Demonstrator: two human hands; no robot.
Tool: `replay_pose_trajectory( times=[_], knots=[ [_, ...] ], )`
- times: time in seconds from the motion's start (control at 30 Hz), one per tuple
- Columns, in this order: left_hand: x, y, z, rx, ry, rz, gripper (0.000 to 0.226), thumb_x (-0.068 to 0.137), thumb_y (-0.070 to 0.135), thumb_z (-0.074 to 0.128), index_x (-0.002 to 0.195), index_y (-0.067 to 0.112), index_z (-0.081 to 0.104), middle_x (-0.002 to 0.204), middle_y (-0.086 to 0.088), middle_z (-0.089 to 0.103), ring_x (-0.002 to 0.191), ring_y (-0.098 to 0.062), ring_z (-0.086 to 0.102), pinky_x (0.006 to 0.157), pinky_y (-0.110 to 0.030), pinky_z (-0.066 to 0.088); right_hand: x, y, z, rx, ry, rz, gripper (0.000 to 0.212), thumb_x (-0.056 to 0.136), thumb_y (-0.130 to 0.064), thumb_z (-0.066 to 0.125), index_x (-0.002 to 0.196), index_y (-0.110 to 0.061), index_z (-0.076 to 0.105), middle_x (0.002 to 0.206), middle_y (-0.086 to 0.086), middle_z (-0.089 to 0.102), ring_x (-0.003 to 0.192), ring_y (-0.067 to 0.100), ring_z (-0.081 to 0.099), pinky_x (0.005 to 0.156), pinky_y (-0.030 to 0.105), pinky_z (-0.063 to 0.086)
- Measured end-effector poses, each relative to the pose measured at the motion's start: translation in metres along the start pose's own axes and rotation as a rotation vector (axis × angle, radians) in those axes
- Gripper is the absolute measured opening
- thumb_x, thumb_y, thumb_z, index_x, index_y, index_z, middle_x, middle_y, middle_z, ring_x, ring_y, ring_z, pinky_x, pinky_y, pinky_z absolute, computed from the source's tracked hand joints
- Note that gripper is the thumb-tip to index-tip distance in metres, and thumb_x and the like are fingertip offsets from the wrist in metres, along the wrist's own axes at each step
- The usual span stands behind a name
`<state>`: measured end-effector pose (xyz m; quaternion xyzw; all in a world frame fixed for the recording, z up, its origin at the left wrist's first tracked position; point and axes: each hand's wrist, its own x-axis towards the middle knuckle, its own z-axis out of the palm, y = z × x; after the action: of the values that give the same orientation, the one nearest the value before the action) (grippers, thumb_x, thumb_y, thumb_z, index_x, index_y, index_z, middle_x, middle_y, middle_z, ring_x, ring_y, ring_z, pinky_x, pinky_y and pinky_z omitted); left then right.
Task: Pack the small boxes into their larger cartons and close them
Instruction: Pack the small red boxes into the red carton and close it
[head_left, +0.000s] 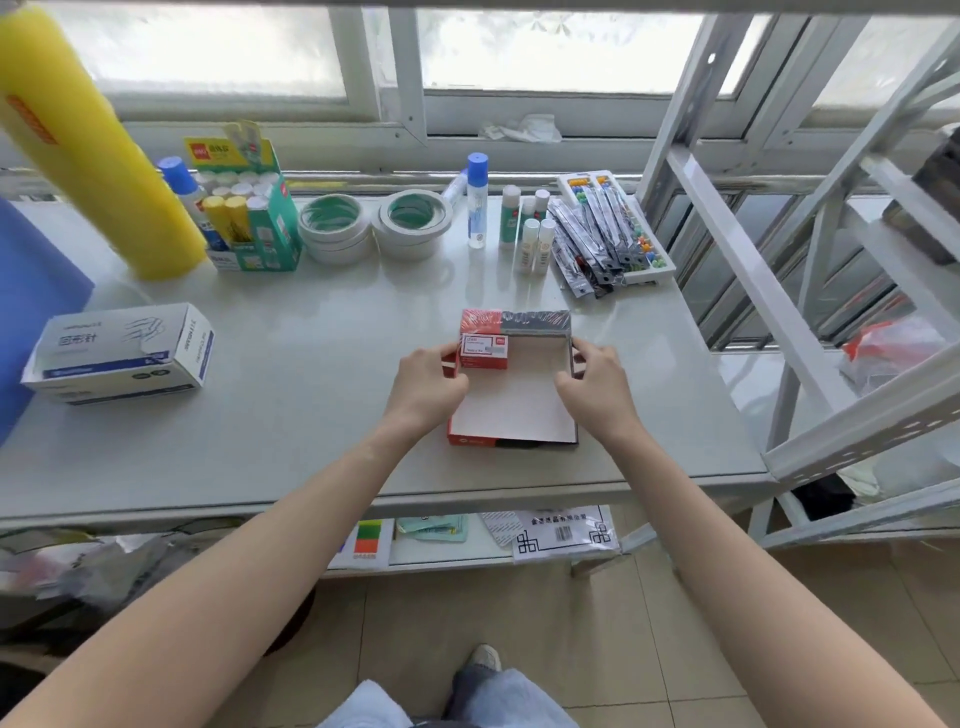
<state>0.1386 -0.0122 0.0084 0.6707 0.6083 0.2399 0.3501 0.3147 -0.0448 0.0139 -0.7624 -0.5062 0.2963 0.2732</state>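
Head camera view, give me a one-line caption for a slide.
Two hands, left and right, steady an open carton on a table with one small red box in its far left corner.

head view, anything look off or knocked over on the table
One thing: the white and blue carton at the left lies on its side with its end flap hanging open. A glue bottle at the back also lies flat beside the upright ones. The red carton between the hands sits square, with one small box inside.
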Motion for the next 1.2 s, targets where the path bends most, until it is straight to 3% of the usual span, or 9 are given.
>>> replay_pose_trajectory(
  times=[0.1, 0.3, 0.43, 0.73, 0.97, 1.03, 1.2],
  knots=[
    [-0.005, -0.021, -0.032, 0.003, 0.078, -0.041, 0.046, 0.077, 0.004, 0.048, 0.109, 0.029, 0.069, 0.096, 0.0, 0.074, 0.089, -0.019, 0.066, 0.086, -0.026, 0.049, 0.0, -0.032, 0.026, -0.023, -0.04, -0.064, 0.037, 0.082, -0.003, 0.045, 0.118, -0.005, 0.053, 0.109, 0.015, 0.045, 0.093, 0.036, 0.056, 0.09, 0.036, 0.044],
    [-0.019, -0.073, -0.096, 0.013, 0.219, -0.166, 0.043, 0.082, 0.004, 0.05, 0.115, 0.026, 0.067, 0.098, -0.002, 0.072, 0.089, -0.02, 0.063, 0.08, -0.021, 0.043, -0.01, -0.094, 0.087, -0.029, -0.137, -0.217, 0.043, 0.081, 0.0, 0.043, 0.123, -0.007, 0.051, 0.113, 0.018, 0.047, 0.092, 0.038, 0.057, 0.093, 0.044, 0.046],
    [-0.021, -0.106, -0.126, 0.012, 0.289, -0.2, 0.042, 0.084, 0.005, 0.049, 0.114, 0.028, 0.067, 0.1, -0.004, 0.074, 0.094, -0.026, 0.066, 0.086, -0.029, 0.051, -0.017, -0.124, 0.123, -0.053, -0.161, -0.247, 0.043, 0.081, 0.002, 0.04, 0.122, -0.007, 0.05, 0.113, 0.019, 0.047, 0.095, 0.038, 0.056, 0.092, 0.042, 0.045],
    [-0.019, -0.129, -0.147, -0.039, 0.198, -0.136, 0.044, 0.087, 0.0, 0.051, 0.125, 0.02, 0.059, 0.12, -0.001, 0.068, 0.108, -0.02, 0.062, 0.087, -0.015, 0.037, -0.015, -0.141, 0.161, -0.14, -0.136, -0.181, 0.042, 0.082, 0.003, 0.038, 0.123, 0.0, 0.047, 0.117, 0.022, 0.045, 0.106, 0.042, 0.049, 0.096, 0.042, 0.04],
    [-0.019, -0.138, -0.145, -0.119, 0.13, -0.13, 0.047, 0.087, -0.001, 0.052, 0.131, 0.015, 0.053, 0.13, -0.005, 0.061, 0.119, -0.02, 0.057, 0.095, -0.015, 0.035, -0.011, -0.136, 0.169, -0.164, -0.139, -0.137, 0.045, 0.083, 0.004, 0.036, 0.127, -0.001, 0.045, 0.119, 0.023, 0.045, 0.11, 0.043, 0.048, 0.099, 0.042, 0.039],
    [-0.02, -0.139, -0.147, -0.129, 0.137, -0.144, 0.041, 0.089, 0.006, 0.053, 0.129, 0.013, 0.053, 0.13, -0.008, 0.061, 0.119, -0.022, 0.057, 0.098, -0.022, 0.039, -0.011, -0.135, 0.169, -0.162, -0.141, -0.123, 0.044, 0.084, 0.002, 0.038, 0.128, -0.001, 0.042, 0.122, 0.024, 0.043, 0.113, 0.044, 0.045, 0.1, 0.042, 0.036],
    [-0.028, -0.141, -0.167, 0.087, 0.407, 0.021, 0.028, 0.089, 0.007, 0.05, 0.113, 0.01, 0.062, 0.117, -0.009, 0.06, 0.114, -0.023, 0.05, 0.095, -0.026, 0.038, -0.021, -0.153, 0.172, -0.19, 0.033, -0.282, 0.051, 0.083, -0.004, 0.045, 0.133, -0.003, 0.039, 0.127, 0.021, 0.039, 0.115, 0.038, 0.035, 0.099, 0.031, 0.025]
  ],
)
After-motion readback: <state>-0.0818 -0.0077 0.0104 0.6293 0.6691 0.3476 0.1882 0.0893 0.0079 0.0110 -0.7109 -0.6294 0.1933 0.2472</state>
